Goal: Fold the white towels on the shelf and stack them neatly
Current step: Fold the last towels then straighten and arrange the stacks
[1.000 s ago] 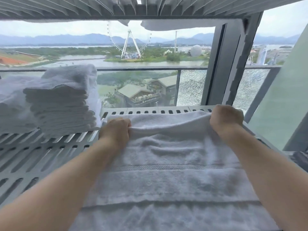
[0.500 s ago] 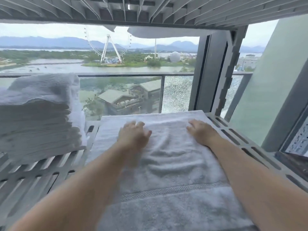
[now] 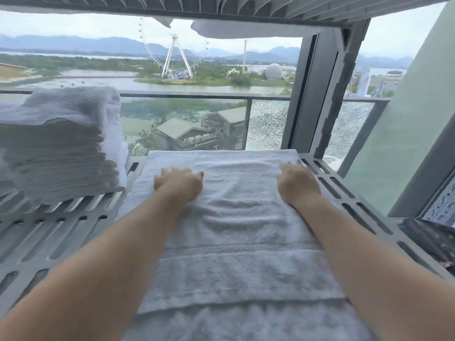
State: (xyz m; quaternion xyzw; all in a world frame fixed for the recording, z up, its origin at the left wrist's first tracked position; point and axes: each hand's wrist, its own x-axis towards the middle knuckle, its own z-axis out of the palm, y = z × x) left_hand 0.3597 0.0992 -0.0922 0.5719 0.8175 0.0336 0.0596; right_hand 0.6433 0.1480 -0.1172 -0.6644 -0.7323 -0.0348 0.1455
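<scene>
A white towel lies spread lengthwise on the slotted grey shelf, its far edge near the shelf's back rim. Near me one layer of it overlaps another. My left hand rests palm down on the towel's far left part, fingers apart. Flat on the far right part, close to the towel's right edge, lies my right hand. Neither hand grips the cloth. A tall stack of folded white towels stands at the left of the shelf, apart from the spread towel.
An upper shelf hangs close overhead, with towel cloth drooping from it. A grey upright post stands at the back right. Behind the shelf are a glass railing and a window. The shelf's right rim runs beside my right forearm.
One second ago both hands held the towel's bunched far edge in fists. They let go and flattened onto the towel, which now lies smooth, and have spread further apart.
</scene>
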